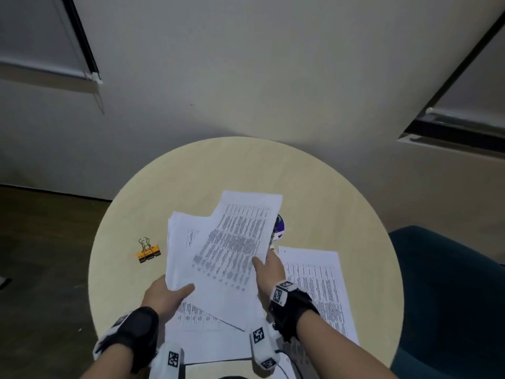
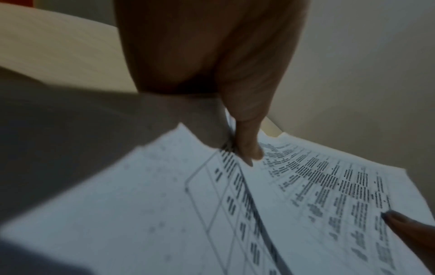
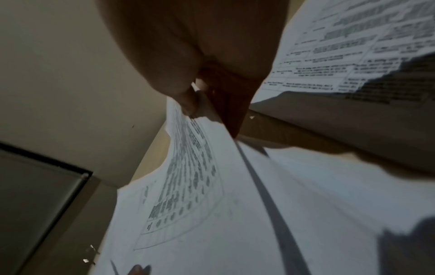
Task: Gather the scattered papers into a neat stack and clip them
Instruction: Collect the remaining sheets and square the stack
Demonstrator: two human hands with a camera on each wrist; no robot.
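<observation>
Printed text (image 2: 329, 195) blurred, unreadable

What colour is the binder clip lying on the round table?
Orange body with silver wire handles, seen best in the head view: the binder clip.

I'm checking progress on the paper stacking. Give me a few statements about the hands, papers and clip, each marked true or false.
1. The binder clip is clamped on the papers. False: it lies alone on the table, left of them.
2. The left hand holds sheets at their near edge. True.
3. All papers are gathered. False: a printed sheet lies flat to the right.
4. The right hand pinches the top sheet. True.
5. The binder clip is orange. True.
</observation>
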